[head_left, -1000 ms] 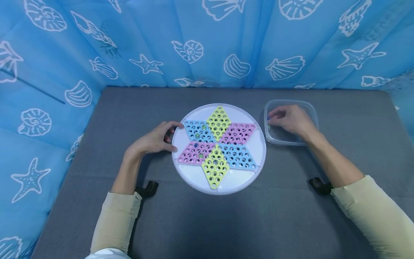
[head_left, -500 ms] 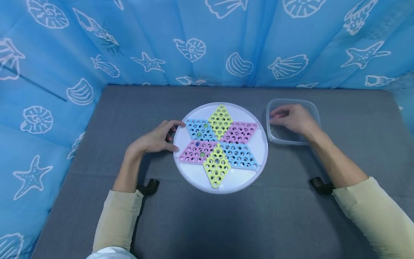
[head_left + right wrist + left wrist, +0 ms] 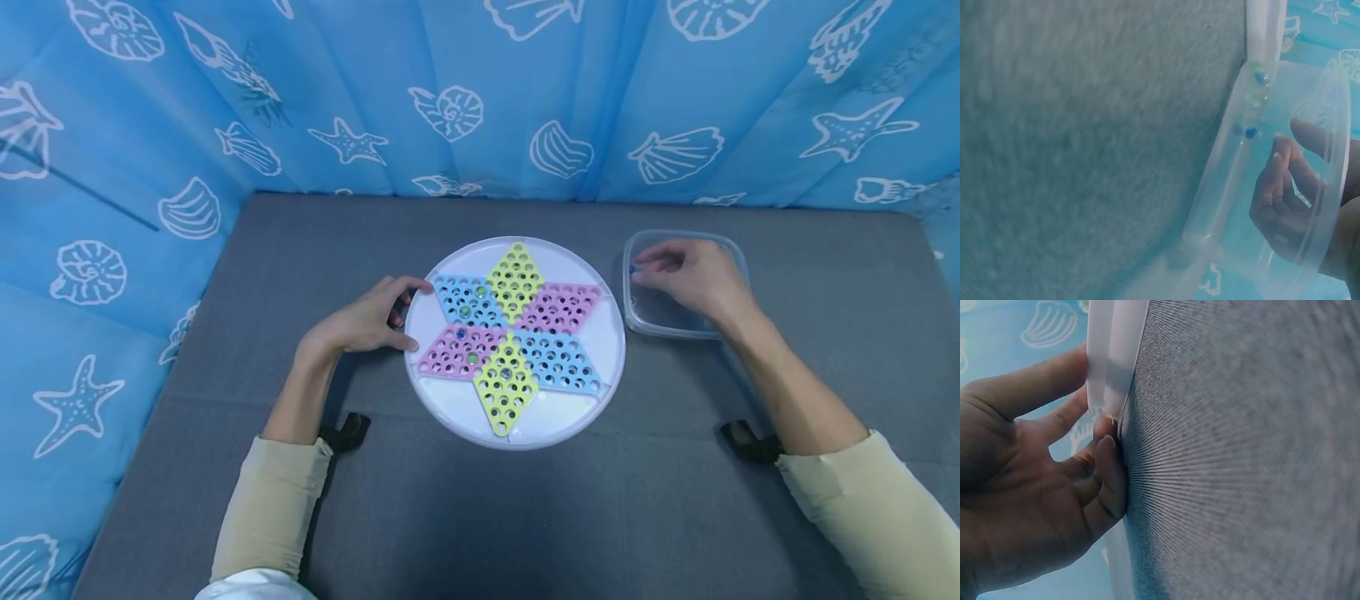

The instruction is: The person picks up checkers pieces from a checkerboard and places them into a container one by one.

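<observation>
A round white Chinese checkers board with a six-pointed star of yellow, pink and blue sections lies on the table. My left hand holds its left rim, thumb and index fingertip set apart along the edge. Several glass marbles sit in the star's holes, among them a green marble and a blue marble. My right hand reaches into a clear plastic box right of the board. In the right wrist view its thumb and fingers are apart, close over a blue marble on the box's bottom.
Another blue marble lies in the box's corner near the board. Grey cloth covers the table. A blue curtain with white shell prints hangs behind and to the left. Both wrists wear black camera mounts.
The head view has shifted slightly. My right hand stays in the box, its fingers moving a little among the marbles at the left side. The left hand keeps its place on the board's rim.
</observation>
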The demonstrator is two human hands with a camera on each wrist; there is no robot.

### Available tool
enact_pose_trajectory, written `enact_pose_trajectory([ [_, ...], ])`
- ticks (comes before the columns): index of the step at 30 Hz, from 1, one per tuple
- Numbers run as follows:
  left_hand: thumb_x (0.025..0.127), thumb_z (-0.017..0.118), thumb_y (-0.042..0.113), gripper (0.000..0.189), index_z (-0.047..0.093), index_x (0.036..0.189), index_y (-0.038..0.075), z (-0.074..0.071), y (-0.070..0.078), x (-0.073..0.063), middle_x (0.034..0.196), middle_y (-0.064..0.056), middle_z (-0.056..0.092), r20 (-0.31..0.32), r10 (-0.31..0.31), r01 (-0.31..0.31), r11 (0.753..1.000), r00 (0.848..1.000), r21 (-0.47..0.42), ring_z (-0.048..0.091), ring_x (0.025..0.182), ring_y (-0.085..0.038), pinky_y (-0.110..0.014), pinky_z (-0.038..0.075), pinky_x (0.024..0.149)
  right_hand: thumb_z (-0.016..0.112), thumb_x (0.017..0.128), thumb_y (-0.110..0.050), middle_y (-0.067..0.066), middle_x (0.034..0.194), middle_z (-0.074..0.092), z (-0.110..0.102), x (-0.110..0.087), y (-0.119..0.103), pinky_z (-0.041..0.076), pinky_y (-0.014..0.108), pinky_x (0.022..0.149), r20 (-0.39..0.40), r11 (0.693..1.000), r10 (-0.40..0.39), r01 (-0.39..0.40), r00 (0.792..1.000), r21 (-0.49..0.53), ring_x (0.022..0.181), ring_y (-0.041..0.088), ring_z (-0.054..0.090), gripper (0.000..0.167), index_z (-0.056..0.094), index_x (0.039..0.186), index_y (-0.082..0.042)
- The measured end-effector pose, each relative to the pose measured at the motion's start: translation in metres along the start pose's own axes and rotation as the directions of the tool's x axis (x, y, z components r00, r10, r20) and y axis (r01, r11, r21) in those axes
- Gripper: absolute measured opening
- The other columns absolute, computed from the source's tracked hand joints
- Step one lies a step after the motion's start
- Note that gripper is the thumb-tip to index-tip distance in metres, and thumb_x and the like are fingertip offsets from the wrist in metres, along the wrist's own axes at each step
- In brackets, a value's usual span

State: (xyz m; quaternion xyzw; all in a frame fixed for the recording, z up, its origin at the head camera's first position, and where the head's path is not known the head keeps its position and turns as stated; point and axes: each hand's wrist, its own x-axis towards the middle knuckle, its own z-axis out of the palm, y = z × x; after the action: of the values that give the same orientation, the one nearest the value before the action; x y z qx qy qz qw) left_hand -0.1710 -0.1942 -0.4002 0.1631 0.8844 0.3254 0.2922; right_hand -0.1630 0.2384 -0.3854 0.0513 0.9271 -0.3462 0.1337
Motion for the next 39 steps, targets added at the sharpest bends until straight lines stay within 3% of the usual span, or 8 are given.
enact_pose_trajectory([
  [6,0.079,0.082,0.007,0.082,0.039,0.148,0.016,0.000,0.001,0.000,0.123,-0.015,0.038,0.000,0.005,-0.005,1.000,1.000,0.008,0.044,0.095,-0.027,-0.039,0.038,0.081,0.067,0.095,-0.033,0.014,0.110,0.064,0.001,-0.015,-0.007,0.044,0.038,0.076,-0.089,0.994,-0.090,0.094,0.992,0.046,0.096,0.026,0.059,0.040,0.064,0.125,-0.007],
  [11,0.079,0.083,0.007,0.082,0.039,0.148,0.015,0.000,0.001,0.000,0.123,-0.015,0.038,-0.003,0.010,-0.010,1.000,1.000,0.009,0.044,0.094,-0.026,-0.039,0.038,0.081,0.067,0.095,-0.037,0.011,0.107,0.067,0.005,-0.024,-0.014,0.044,0.030,0.072,-0.186,0.978,-0.187,0.201,0.965,0.063,0.089,0.020,0.060,0.037,0.067,0.119,-0.008],
  [14,0.079,0.083,0.007,0.082,0.039,0.148,0.016,0.001,0.001,0.000,0.123,-0.015,0.038,-0.004,0.001,-0.001,1.000,1.000,0.014,0.045,0.095,-0.026,-0.038,0.038,0.081,0.069,0.094,-0.036,0.009,0.104,0.068,0.008,-0.028,-0.020,0.044,0.026,0.071,-0.206,0.964,-0.226,0.249,0.952,0.095,0.086,0.019,0.060,0.036,0.068,0.117,-0.009],
  [25,0.078,0.084,0.008,0.083,0.039,0.148,0.015,0.000,0.002,0.000,0.124,-0.016,0.038,-0.006,-0.007,0.008,1.000,1.000,0.017,0.045,0.096,-0.027,-0.039,0.039,0.081,0.075,0.090,-0.030,0.006,0.095,0.067,0.018,-0.043,-0.039,0.047,0.020,0.071,-0.167,0.926,-0.324,0.349,0.931,0.148,0.082,0.016,0.062,0.032,0.070,0.113,-0.008],
  [35,0.078,0.084,0.007,0.084,0.039,0.148,0.016,0.000,0.001,0.000,0.123,-0.015,0.037,-0.002,0.006,-0.006,1.000,1.000,0.005,0.044,0.095,-0.026,-0.038,0.039,0.081,0.076,0.088,-0.026,0.005,0.096,0.068,0.025,-0.049,-0.048,0.048,0.020,0.071,-0.114,0.914,-0.350,0.366,0.930,0.177,0.082,0.016,0.062,0.035,0.069,0.118,-0.009],
  [39,0.078,0.084,0.008,0.083,0.039,0.147,0.016,0.000,-0.001,0.000,0.123,-0.015,0.038,-0.004,0.006,-0.006,1.000,1.000,0.011,0.045,0.095,-0.026,-0.038,0.039,0.081,0.076,0.088,-0.016,0.005,0.099,0.069,0.033,-0.050,-0.049,0.049,0.022,0.071,-0.081,0.888,-0.405,0.413,0.911,0.201,0.081,0.015,0.063,0.036,0.067,0.121,-0.008],
])
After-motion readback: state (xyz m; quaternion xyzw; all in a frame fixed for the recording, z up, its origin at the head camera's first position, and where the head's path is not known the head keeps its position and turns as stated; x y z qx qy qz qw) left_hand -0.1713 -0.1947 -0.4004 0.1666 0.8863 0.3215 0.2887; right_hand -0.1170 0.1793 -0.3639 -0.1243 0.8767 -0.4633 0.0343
